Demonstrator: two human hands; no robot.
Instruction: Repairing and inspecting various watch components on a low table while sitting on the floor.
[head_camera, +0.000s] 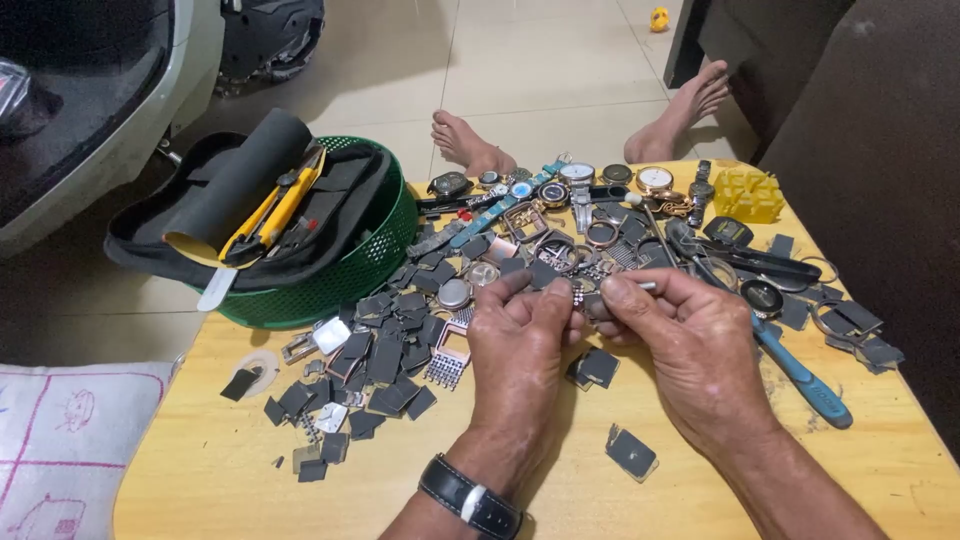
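My left hand (520, 345) and my right hand (690, 345) meet over the middle of a yellow wooden table (200, 470). Between their fingertips they pinch a small metal watch part (585, 300); a thin silver tool (645, 286) sticks out from my right fingers. What exactly the part is stays hidden by the fingers. A black wristwatch (470, 497) is on my left wrist. Several dark square watch modules (385, 355) lie scattered to the left of my hands, and one lies alone (630, 452) near the front.
Watches, cases and straps (560, 190) crowd the table's far side. Blue-handled pliers (800, 375) lie at right, next to a yellow plastic block (748, 193). A green basket (350, 275) with a black pouch and yellow knife sits at left. A person's bare feet (470, 145) rest beyond.
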